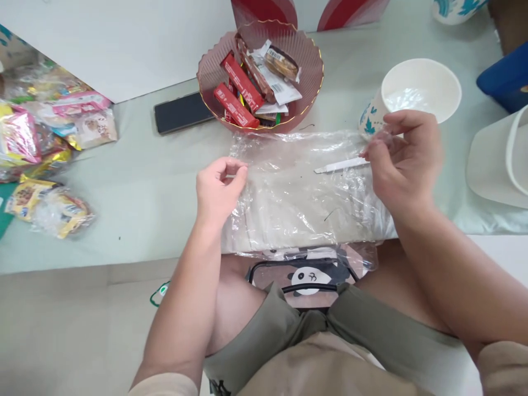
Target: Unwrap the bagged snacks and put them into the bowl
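Note:
A crinkled clear plastic sheet point(280, 192) lies on the table in front of me and hangs over its front edge. My left hand point(218, 187) is closed in a pinch at the sheet's upper left edge. On the right, my right hand point(406, 162) pinches clear plastic between thumb and fingers; whether it belongs to the sheet I cannot tell. A slim white craft knife point(344, 164) rests on the sheet, its tip pointing left and its other end near my right fingers. Just behind that hand stands a white paper cup point(373, 113) with clear plastic inside.
A pink gold-rimmed bowl point(311, 82) holds several wrapped snacks, with a black phone point(181, 113) partly beneath its left side. Packaged snacks point(53, 206) lie far left. A white container point(490, 159) and a blue object point(505, 77) stand right. A panda-print bag point(309, 280) sits on my lap.

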